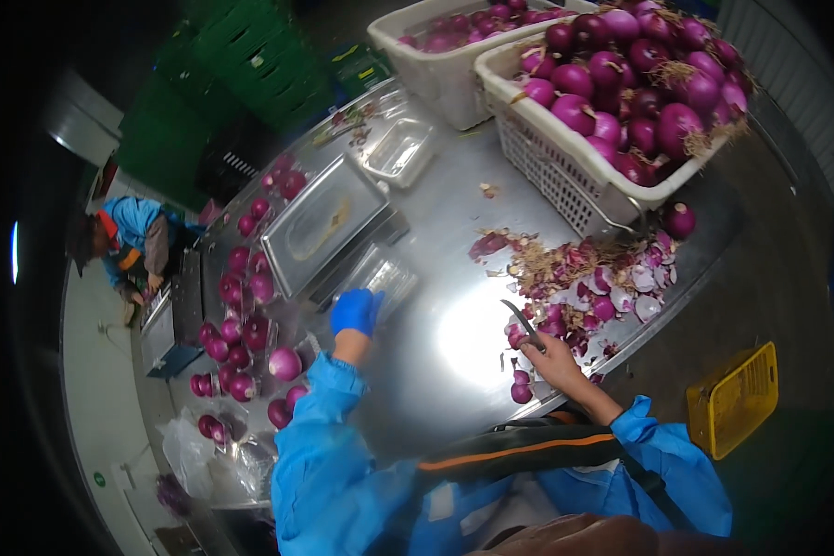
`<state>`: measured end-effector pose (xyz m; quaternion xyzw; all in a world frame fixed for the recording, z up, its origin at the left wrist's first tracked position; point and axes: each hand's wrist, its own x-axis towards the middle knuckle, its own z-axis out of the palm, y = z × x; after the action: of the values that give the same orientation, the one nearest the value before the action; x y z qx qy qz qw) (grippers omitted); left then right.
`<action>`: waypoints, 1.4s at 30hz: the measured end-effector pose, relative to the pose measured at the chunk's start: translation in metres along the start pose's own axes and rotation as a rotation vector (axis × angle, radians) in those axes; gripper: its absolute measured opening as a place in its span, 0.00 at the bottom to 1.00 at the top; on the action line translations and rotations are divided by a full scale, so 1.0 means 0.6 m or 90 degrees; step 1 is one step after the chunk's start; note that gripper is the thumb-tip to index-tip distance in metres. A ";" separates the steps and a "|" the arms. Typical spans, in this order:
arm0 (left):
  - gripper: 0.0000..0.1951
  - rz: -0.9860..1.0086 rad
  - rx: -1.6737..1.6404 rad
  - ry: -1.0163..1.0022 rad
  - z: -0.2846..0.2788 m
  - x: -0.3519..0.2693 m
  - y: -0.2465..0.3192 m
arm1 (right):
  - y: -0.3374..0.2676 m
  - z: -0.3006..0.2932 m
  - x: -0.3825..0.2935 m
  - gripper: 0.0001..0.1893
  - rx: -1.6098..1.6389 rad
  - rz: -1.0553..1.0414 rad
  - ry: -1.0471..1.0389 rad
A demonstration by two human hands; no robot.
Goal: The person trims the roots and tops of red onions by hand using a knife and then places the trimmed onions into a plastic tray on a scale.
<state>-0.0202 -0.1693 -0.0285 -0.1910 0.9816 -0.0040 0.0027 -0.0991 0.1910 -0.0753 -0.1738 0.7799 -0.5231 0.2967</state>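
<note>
In a blue glove, my left hand (356,313) is closed at the near edge of a clear plastic tray (389,278), which is slightly blurred. My bare right hand (554,363) grips a small curved knife (522,320), its dark blade pointing up and left. Just beyond that hand lies a heap of red onion skins and root trimmings (577,285). Small red onions (521,387) rest left of my right wrist. Past the tray stands a weighing scale (326,226) with a stained metal platform.
White plastic baskets of red onions (549,191) (431,76) stand at the far side of the steel table (431,208). Another clear tray (399,153) lies behind the scale. Packed onions (240,358) line the left. A yellow crate (733,403) sits at right; a co-worker (132,236) works at left.
</note>
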 end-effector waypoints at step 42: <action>0.47 0.569 -0.277 0.207 -0.266 0.395 0.689 | 0.112 -0.277 -0.028 0.14 0.211 0.031 0.311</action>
<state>-0.3957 0.1262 0.1268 0.2534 0.9331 0.1722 -0.1884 -0.1906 0.3458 -0.0863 0.0268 0.7358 -0.6626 0.1371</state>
